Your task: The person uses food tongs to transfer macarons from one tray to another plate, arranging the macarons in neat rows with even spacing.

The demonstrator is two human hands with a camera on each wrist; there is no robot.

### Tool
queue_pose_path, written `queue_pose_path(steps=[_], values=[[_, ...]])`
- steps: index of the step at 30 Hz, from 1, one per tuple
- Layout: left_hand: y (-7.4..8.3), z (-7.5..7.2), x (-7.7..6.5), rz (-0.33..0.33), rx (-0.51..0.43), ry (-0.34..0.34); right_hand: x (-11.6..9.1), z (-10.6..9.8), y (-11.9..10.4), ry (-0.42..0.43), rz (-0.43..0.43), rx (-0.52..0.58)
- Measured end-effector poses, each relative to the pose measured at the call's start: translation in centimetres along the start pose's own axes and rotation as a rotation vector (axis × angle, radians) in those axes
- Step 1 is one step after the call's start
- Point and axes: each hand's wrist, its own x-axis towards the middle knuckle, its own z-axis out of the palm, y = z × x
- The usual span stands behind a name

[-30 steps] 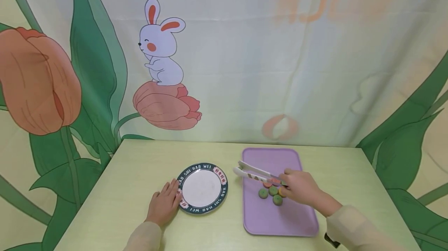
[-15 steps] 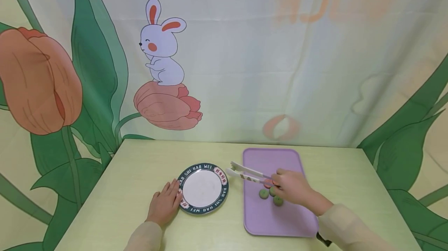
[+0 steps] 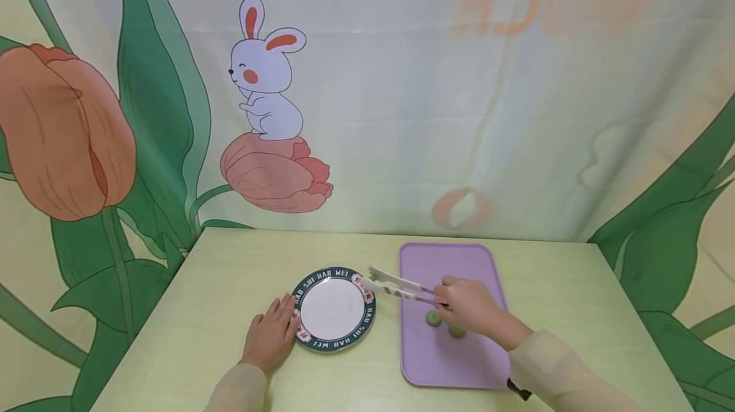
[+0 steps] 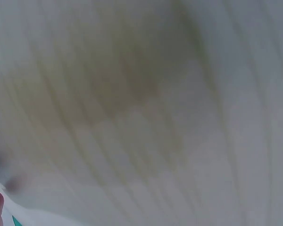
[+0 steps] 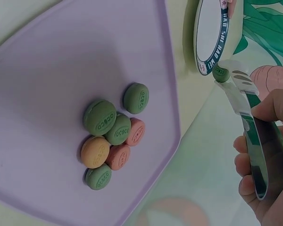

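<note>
My right hand grips a pair of tongs with pale tips and metal arms, held above the purple tray. Between the tips, a green macaron-like round piece shows in the right wrist view. The tips reach over the right rim of a white plate with a dark, lettered border. My left hand rests on that plate's left edge, fingers straight. On the tray lie more pieces: several green ones, a yellow one and two pink ones. Blurred fabric fills most of the left wrist view.
The purple tray lies to the right of the plate on a pale yellow table. Behind the table's back edge hangs a printed curtain with a rabbit and tulips.
My right hand has moved left with the tongs, bringing their tips from the tray's left edge to over the plate's right rim. My left hand has stayed at the plate's edge.
</note>
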Motion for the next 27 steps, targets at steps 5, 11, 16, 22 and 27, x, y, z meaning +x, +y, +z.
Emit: queue_pose_path(steps=[5,11,16,22,27], values=[[0.0,0.0,0.0,-0.002,0.001,0.005,0.6,0.2,-0.5,-0.015,-0.001,-0.002],[0.0,0.0,0.0,-0.001,0.001,0.008,1.2,0.5,-1.1,-0.067,0.023,0.004],[0.1,-0.1,-0.1,0.002,-0.003,0.009,1.5,0.8,-1.4,-0.083,0.033,0.000],[0.0,0.0,0.0,-0.003,-0.007,0.007,2.1,1.5,-1.7,-0.077,0.025,-0.001],[-0.1,0.1,0.0,-0.003,-0.005,0.005,2.6,2.1,-2.1,-0.087,0.035,0.019]])
